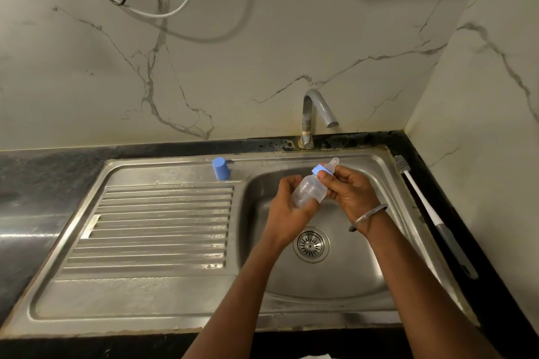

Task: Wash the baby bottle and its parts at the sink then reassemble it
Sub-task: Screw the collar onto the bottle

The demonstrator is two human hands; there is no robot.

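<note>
The left grip is closed round the lower body of a clear plastic baby bottle, fingers curled under and behind it. The right grip pinches the blue screw ring at the bottle's neck, with the thumb tip pressed on the ring's near edge. Both grips hold the bottle tilted above the basin of a stainless steel sink. Its translucent silicone teat sticks out beyond the right grip, pointing up and away.

Directly below the two grips, nearer the person, lies the round metal drain strainer. Beyond the right grip a curved grey metal tap rises from the back edge of the sink; no water shows at its spout. To the left of the left grip, well apart from it, a blue cylindrical plastic cap stands on the sink's flat rim, just behind the ribbed draining board.

To the right of the right grip, a long bottle brush with a white stem and grey handle lies along the sink's right edge, beside the black stone desk. A thin metal bangle circles the wrist behind the right grip.
</note>
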